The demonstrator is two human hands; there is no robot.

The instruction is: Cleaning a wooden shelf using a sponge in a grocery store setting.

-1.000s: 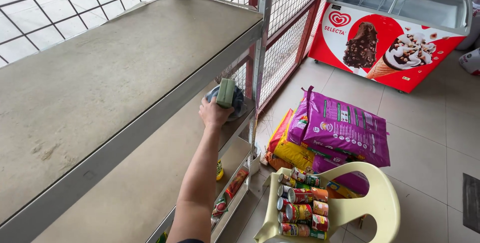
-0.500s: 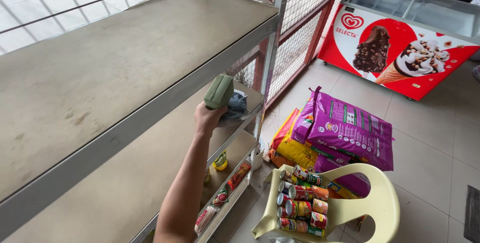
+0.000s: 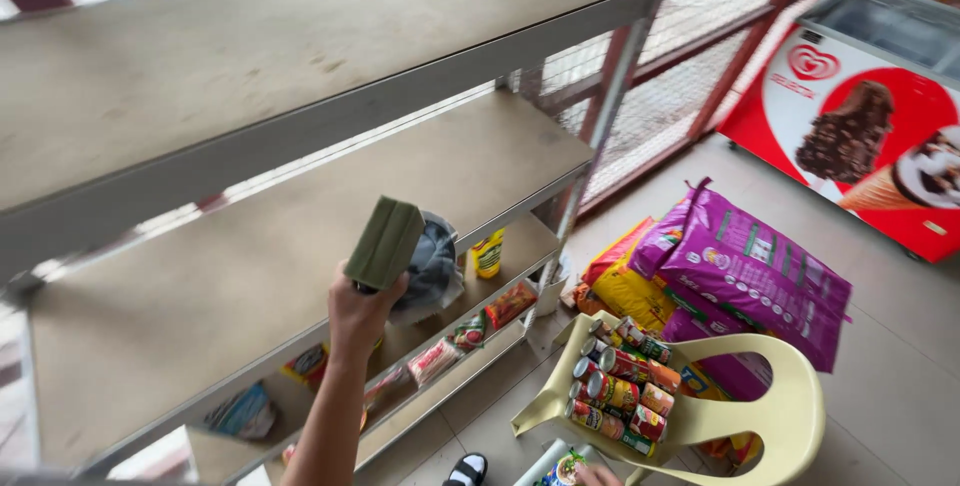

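Starting at the left, the metal shelf rack (image 3: 300, 276) stands with its top two boards bare and dusty, and packets line the lower tiers near the front edge. Up comes the left hand (image 3: 362, 311), fingers clamped around a green sponge block (image 3: 385, 243) with a grey cloth (image 3: 432, 271) bunched just behind it. The sponge stands tilted, long axis running up and a touch to the right, sitting directly above the hand and hovering just off the front edge of the middle shelf board. That board lies beyond and to the left of the sponge, so the hand is the near one to it.

Further right, a yellow bottle (image 3: 487, 254) stands on the lower tier. On the floor, a pale yellow plastic chair (image 3: 790, 416) carries a stack of snack cans (image 3: 620, 381), with purple and yellow sacks (image 3: 750, 271) behind it. Far right, a red ice-cream freezer (image 3: 860, 136).

The right hand (image 3: 598, 474) only peeks in at the bottom edge; I cannot tell its grip.
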